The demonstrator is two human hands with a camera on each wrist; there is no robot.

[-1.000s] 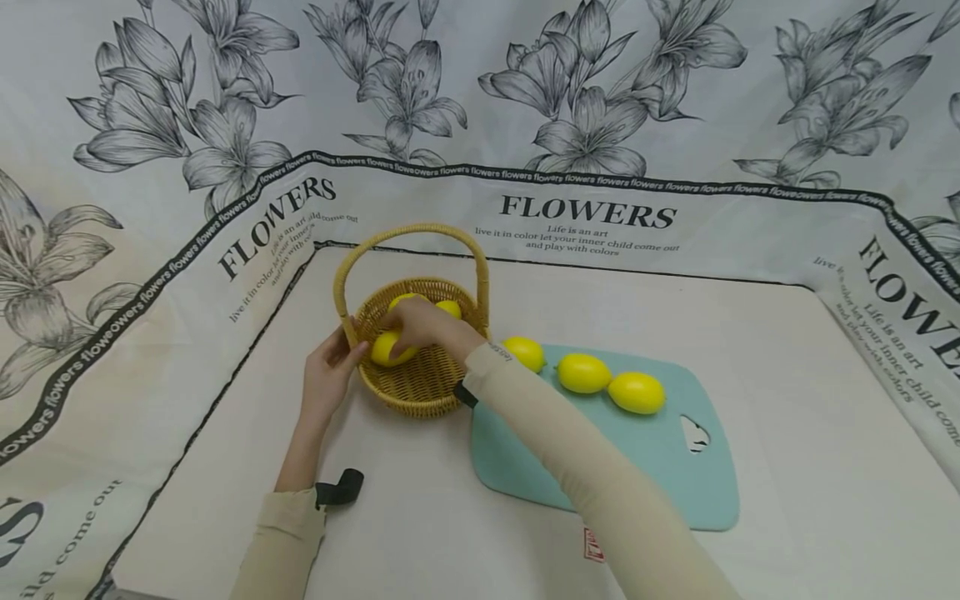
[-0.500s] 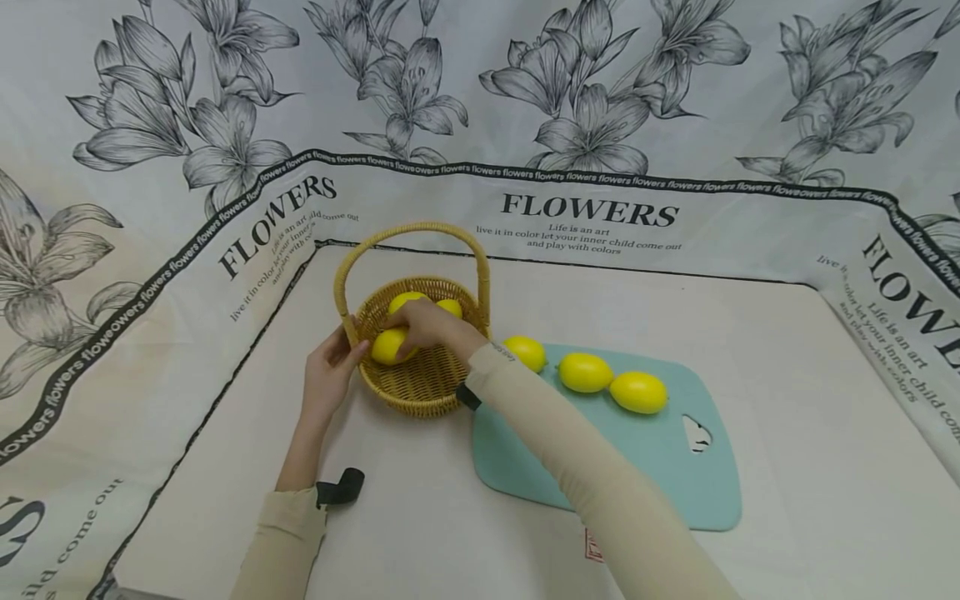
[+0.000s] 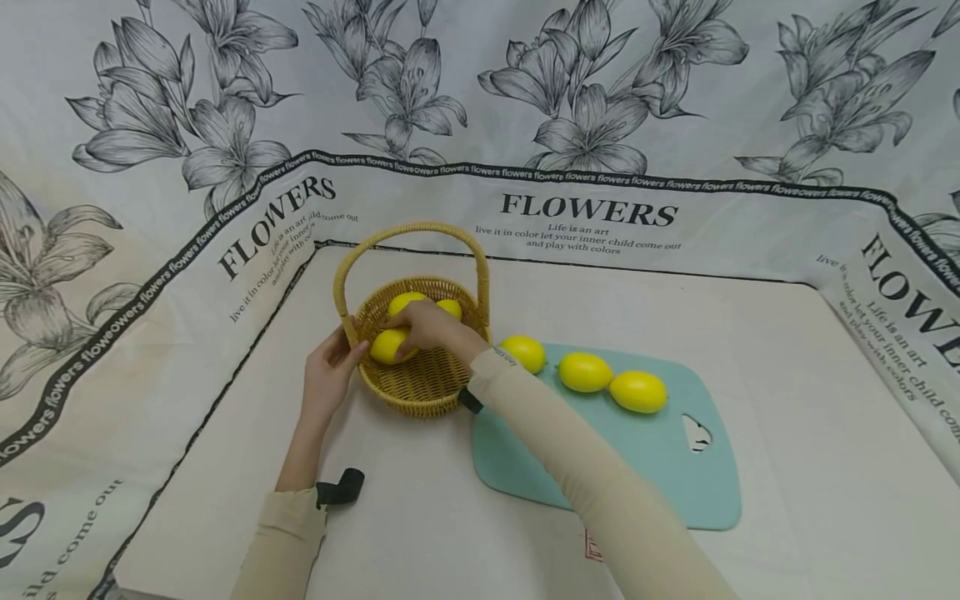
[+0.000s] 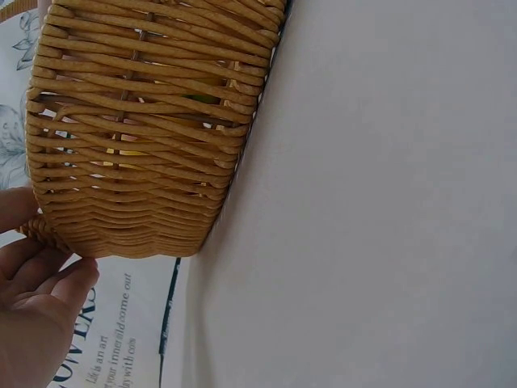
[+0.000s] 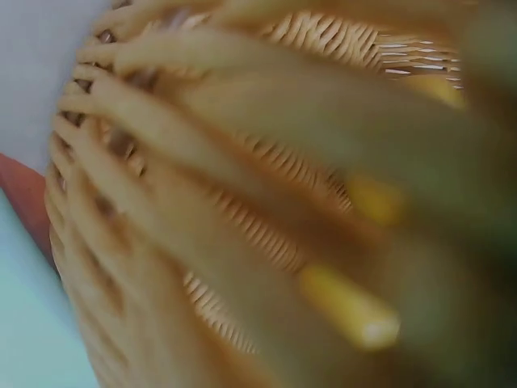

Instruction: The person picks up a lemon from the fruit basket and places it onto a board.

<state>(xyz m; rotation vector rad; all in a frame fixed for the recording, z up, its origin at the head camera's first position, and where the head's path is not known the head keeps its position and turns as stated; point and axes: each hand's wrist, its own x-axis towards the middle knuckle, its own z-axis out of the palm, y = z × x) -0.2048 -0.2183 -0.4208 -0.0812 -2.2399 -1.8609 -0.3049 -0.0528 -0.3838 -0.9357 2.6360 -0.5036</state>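
Observation:
A round wicker basket with a tall arched handle stands on the white table. At its left side my left hand grips the rim by the handle's base; in the left wrist view, the fingers pinch the rim against the thumb. My right hand reaches down inside the basket, thumb and fingers around a yellow lemon near the left wall. Just behind it lie two more lemons, one at the back and one partly hidden by the hand. Blurred wicker fills the right wrist view, with bits of yellow showing through.
Right of the basket lies a light blue cutting board with a cut-out grip hole. Three lemons sit in a row along its far edge: left, middle and right. A flower-printed cloth rises behind the table.
Almost nothing has moved. The right hand has shifted very slightly, showing a little more of the back lemon; the left hand keeps its grip on the basket.

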